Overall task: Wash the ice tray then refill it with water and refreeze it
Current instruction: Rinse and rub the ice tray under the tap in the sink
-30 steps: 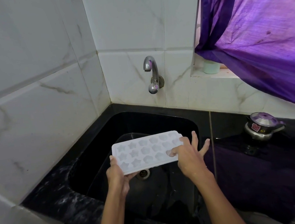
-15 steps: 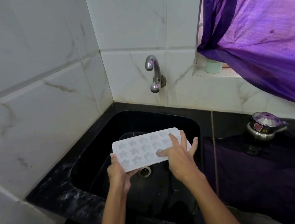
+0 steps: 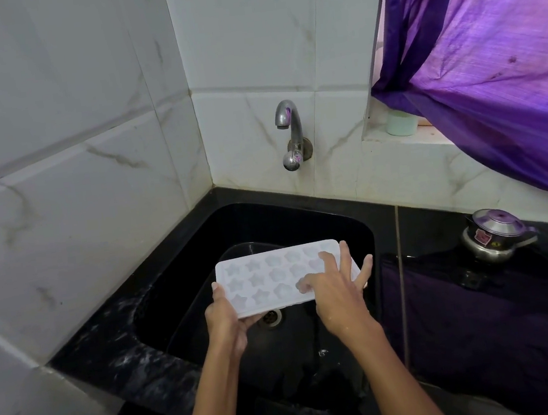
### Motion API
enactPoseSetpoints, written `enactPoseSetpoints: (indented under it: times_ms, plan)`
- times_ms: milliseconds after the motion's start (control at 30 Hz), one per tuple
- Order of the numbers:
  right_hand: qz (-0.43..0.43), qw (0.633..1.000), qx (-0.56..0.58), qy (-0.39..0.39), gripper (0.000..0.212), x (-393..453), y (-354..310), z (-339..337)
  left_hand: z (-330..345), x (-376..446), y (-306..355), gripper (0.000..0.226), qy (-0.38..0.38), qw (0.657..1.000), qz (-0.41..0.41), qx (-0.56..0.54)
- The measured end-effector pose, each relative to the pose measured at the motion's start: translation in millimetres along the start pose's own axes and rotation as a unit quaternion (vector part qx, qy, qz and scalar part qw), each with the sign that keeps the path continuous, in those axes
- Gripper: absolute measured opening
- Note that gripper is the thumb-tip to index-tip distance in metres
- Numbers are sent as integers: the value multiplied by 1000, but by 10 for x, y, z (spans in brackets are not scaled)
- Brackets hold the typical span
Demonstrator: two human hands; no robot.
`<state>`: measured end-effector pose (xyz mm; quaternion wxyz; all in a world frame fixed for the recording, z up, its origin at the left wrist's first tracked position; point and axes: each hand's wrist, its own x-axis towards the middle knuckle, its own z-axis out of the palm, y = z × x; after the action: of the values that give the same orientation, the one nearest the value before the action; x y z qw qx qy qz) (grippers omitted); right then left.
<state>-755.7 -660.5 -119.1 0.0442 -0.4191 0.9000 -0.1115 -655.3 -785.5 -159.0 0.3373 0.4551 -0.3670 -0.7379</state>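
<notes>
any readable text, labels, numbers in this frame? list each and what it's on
Small steel pot on the black counter: red sticker on its side, print too blurred to read.
Same pot: small round yellow sticker to the right, seems to show "3", not certain.
Ice tray: only star and flower moulds, no text.
Tap, tiles, purple curtain, pale green cup on the sill: no text visible.

1. One white ice tray (image 3: 267,278), over the sink.
2. Two hands: left hand (image 3: 226,320), right hand (image 3: 336,294).
3. One black sink (image 3: 347,229).
4. One tap (image 3: 291,134).
5. One metal pot (image 3: 495,237), at the counter's right edge.
6. One purple curtain (image 3: 495,52).
</notes>
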Motion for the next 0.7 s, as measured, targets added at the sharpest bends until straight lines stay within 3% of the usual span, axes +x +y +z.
enactPoseSetpoints:
  times_ms: [267,467,700]
  plan:
    - [0,1000,0,-1,68,15,-9,4,-23,7,21,42,4,1000,0,-4]
    - [-23,999,-8,45,68,40,-128,-63,-4,-9,33,41,-1,1000,4,-3]
    - [-50,999,-12,-13,62,0,-274,-10,28,-2,42,42,-5,1000,-1,9]
